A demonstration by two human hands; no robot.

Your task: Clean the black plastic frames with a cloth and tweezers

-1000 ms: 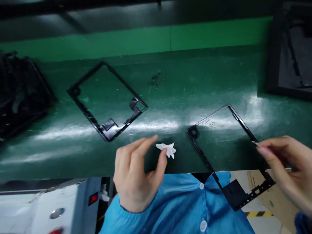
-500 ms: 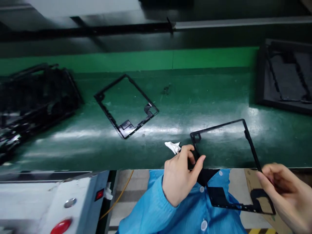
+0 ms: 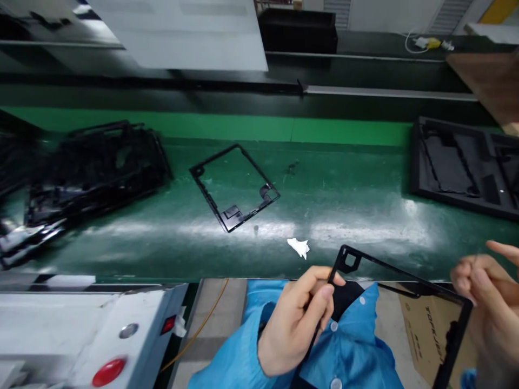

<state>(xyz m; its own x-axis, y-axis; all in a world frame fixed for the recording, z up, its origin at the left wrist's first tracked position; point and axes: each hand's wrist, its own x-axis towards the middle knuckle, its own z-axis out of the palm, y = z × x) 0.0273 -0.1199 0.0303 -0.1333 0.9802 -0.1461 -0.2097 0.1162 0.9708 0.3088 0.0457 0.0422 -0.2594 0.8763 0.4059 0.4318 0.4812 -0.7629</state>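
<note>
My left hand (image 3: 298,321) pinches the left side of a thin black rectangular plastic frame (image 3: 456,341), which is tilted over the bench's near edge. The frame's lower part drops out of the picture. Near its right corner is my right hand (image 3: 488,292), smeared by motion, with thumb and fingers pinched together and one finger stretched out. Whatever sits in that pinch, I cannot make out. A crumpled white wipe (image 3: 299,247) lies on the bench above my left hand. Farther back, a similar black frame (image 3: 232,214) lies flat.
Several black frames are heaped in a pile (image 3: 101,167) on the left of the green bench (image 3: 344,183). A black foam tray (image 3: 446,197) with frames in its recesses stands at the right. Below left is a white machine with a red button (image 3: 108,373). A cardboard box (image 3: 421,335) rests on the floor.
The held frame has been turned and tilted, its upper edge now sloping down to the right. My right hand has let go of its side and moved away. The view has tipped up.
</note>
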